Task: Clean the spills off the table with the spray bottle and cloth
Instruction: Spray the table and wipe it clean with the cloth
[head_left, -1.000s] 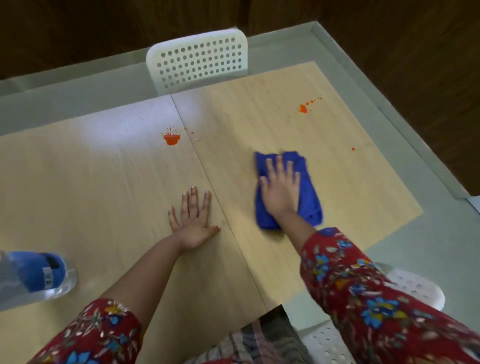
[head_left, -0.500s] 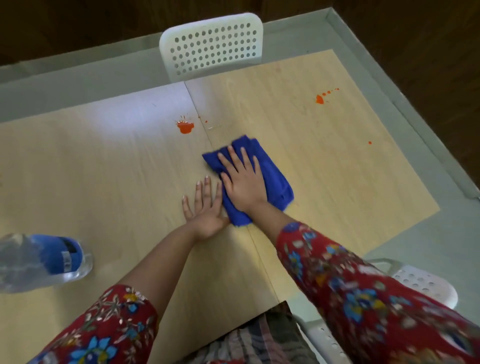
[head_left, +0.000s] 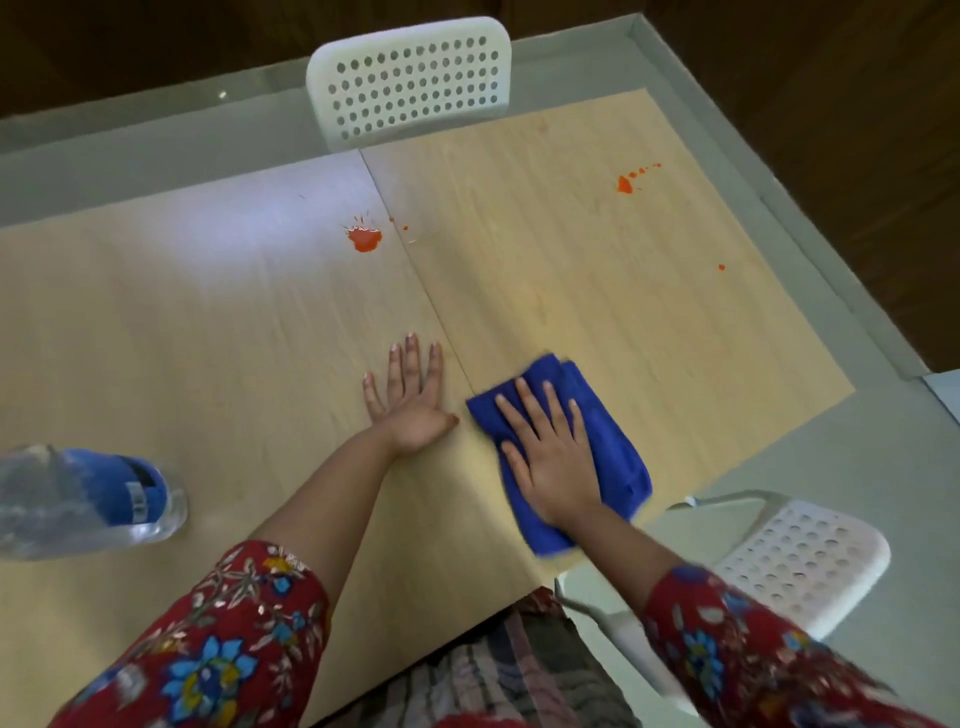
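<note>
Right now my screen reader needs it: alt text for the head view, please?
A person's right hand presses a blue cloth flat on a wooden table; the left hand rests flat beside it. Orange spills lie farther away, a spray bottle at left.

Worktop: pale wood-grain laminate, smooth w/ sheen; cloth: blue soft-pile fabric; spray bottle: clear glossy plastic; chairs: white perforated plastic.

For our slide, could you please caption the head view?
Right hand presses a folded blue cloth on a light wooden table; left hand rests flat beside it, orange spills beyond.
</note>
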